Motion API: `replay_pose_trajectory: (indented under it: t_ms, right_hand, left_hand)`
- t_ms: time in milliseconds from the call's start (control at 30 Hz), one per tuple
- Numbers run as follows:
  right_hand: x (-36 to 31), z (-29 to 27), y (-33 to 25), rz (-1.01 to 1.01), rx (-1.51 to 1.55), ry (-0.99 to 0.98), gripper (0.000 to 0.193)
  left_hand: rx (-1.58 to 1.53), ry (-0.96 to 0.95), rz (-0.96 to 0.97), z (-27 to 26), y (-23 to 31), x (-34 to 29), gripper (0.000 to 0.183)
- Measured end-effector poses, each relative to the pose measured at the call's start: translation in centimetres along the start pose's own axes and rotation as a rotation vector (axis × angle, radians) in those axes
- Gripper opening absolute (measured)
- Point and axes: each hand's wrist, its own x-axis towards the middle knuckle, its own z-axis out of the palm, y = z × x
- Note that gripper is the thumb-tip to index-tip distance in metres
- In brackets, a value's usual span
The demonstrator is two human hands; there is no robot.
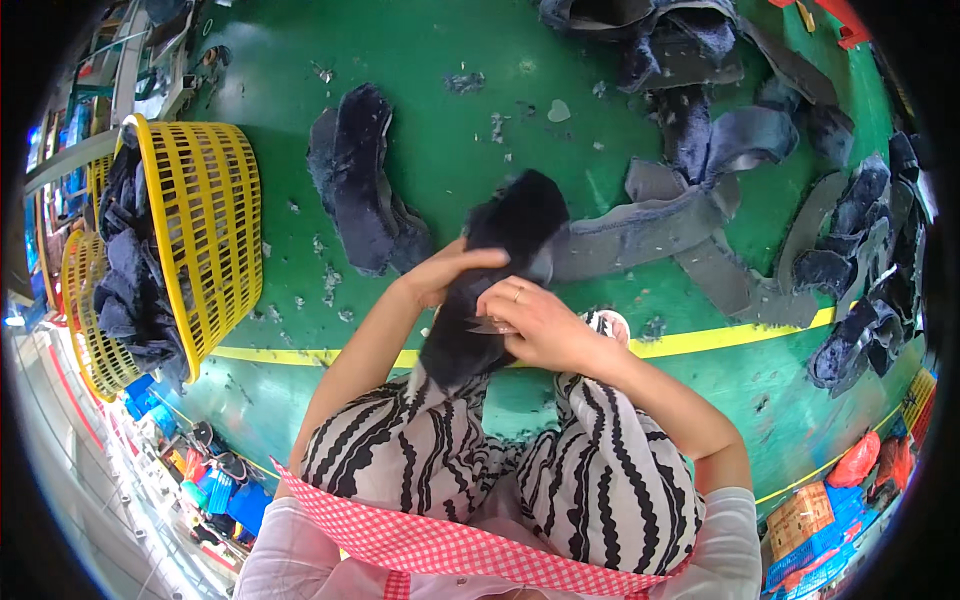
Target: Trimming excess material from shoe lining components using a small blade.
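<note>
A long piece of dark plush fabric [520,215] lies over my lap and rises in front of my knees. My left hand [450,270] is closed on its left edge, thumb stretched across the pile. On the fabric's right side, my right hand [530,315] is curled around a small pointed metal tool [490,325], which looks like thread snips; the fingers hide most of it. The tool's tip rests against or just above the fabric; I cannot tell which. From beside the plush piece, a grey-backed strip [630,235] runs off to the right on the floor.
Another plush piece [360,180] lies on the green floor ahead. Heaped fabric strips [700,50] spread along the far right, with more pieces [860,240] at the right edge. A yellow basket [210,220] of dark fabric tilts at left. Lint is scattered around a yellow floor line [720,340].
</note>
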Motion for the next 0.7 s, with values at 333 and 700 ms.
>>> replay_pose_trajectory:
  t_ms: [333,700]
  right_hand:
    - [-3.4,-3.2,5.5,1.035,1.346,0.292,0.043]
    - [-0.7,-7.7,7.5,0.397,-0.570,0.550,0.016]
  left_hand:
    - [0.167,0.223,0.041,-1.3,-0.4,-0.8,0.046]
    - [0.096,0.342,0.033,-2.2,-0.8,-1.6,0.046]
